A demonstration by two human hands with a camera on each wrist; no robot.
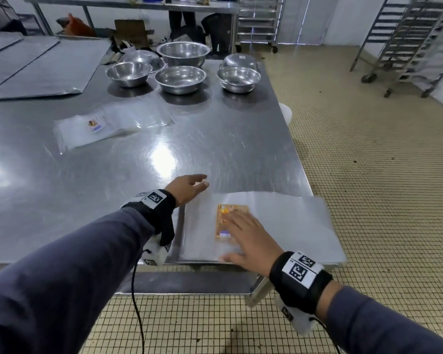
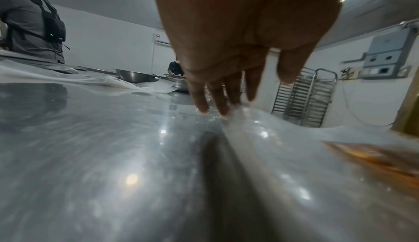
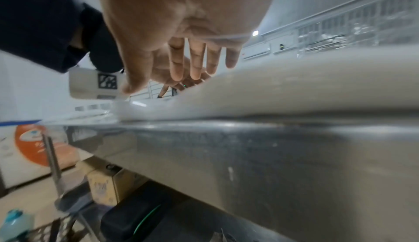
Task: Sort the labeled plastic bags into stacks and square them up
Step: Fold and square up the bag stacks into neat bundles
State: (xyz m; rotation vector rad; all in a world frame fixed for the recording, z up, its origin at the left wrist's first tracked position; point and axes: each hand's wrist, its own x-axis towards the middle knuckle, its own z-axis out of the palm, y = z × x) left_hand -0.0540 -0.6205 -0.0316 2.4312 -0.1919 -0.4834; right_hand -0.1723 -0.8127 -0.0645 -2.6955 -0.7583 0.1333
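A stack of clear plastic bags [image 1: 279,221] with an orange label [image 1: 225,213] lies at the near right corner of the steel table [image 1: 138,162], its right end hanging past the table's edge. My right hand [image 1: 243,233] lies flat on the stack, fingers straight over the label. My left hand [image 1: 189,186] is at the stack's far left corner, its straight fingers touching the bags' edge [image 2: 226,115]. A second stack of clear bags [image 1: 108,126] with a small white and purple label [image 1: 95,125] lies further back on the left.
Several steel bowls [image 1: 180,79] stand along the table's far side. Large grey sheets [image 1: 36,65] lie at the back left. Tray racks [image 1: 414,39] stand on the tiled floor to the right. Another person [image 2: 31,22] stands beyond the table in the left wrist view.
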